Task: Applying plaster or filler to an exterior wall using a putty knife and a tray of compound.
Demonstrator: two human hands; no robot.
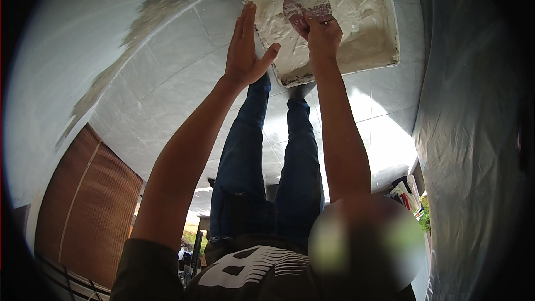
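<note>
White, wet plaster fills one shallow rectangular tray [390, 28] near the top of the view, spread unevenly, heaped thick toward the tray's upper left and scraped thin toward its lower right, where greyish base shows through. Sits on pale square floor tiles [178, 72], long axis running from lower left up to the right, one corner toward the legs.

One putty knife [305, 4] lies in the plaster, broad blade smeared white with dull reddish patches showing through. Blade points up and away from the body, long axis roughly in line with the forearm, flat face tipped toward the camera. Handle hidden under the fingers.

Right hand [322, 34] closed around the knife's handle end, fingers curled over it, knuckles up, above the middle of the tray. Left hand [245, 50] open and flat, fingers straight and together, thumb spread out to the side, fingertips pointing up at the tray's left corner; thumb tip just at the tray's left rim, though whether touching cannot be told. Holds nothing.

Two bare forearms reach up from the bottom edge. Two legs in blue jeans [262, 161] stretch between them toward the tray. Grey plastic sheeting [473, 150] hangs down the right side. Pale wall [72, 50] with a rough, unfinished strip along its foot at left, and one brown woven panel [89, 206] at lower left.
</note>
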